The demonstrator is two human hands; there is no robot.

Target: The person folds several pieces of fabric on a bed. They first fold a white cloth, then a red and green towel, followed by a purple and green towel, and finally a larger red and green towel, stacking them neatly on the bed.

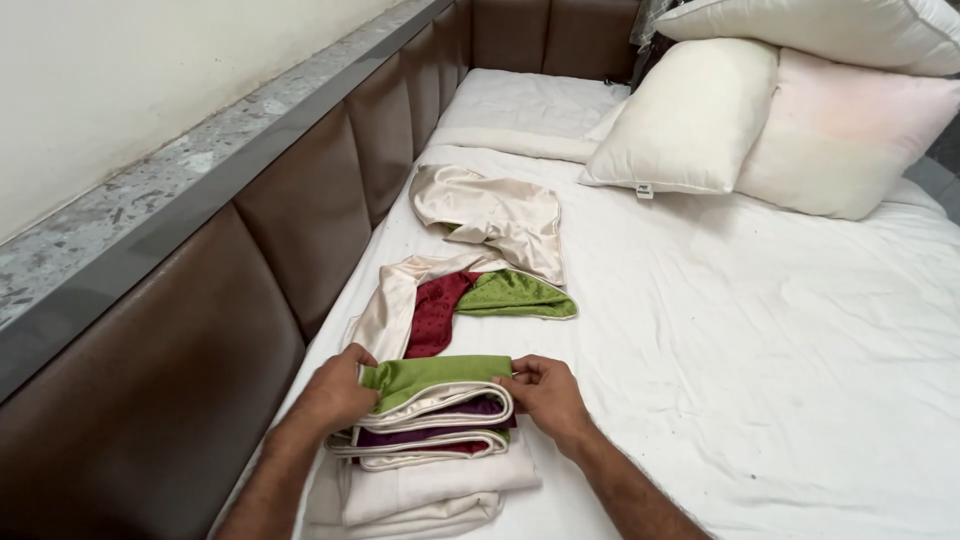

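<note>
While both hands, left [335, 395] and right [545, 395], are gripping the green folded cover [435, 378] atop the stack [430, 470] on the bed [760, 340], unfolded covers [480, 250] are lying beyond, seemingly waiting.

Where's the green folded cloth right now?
In the head view the green folded cloth sits low and centre-left, on top of the folded stack beside the brown padded headboard, pinched between the left hand and right hand.

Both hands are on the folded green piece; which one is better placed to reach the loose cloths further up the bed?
Probably the left hand: the loose cloths lie ahead and slightly left of the folded green piece, closer to the headboard side. The right hand would reach across.
</note>
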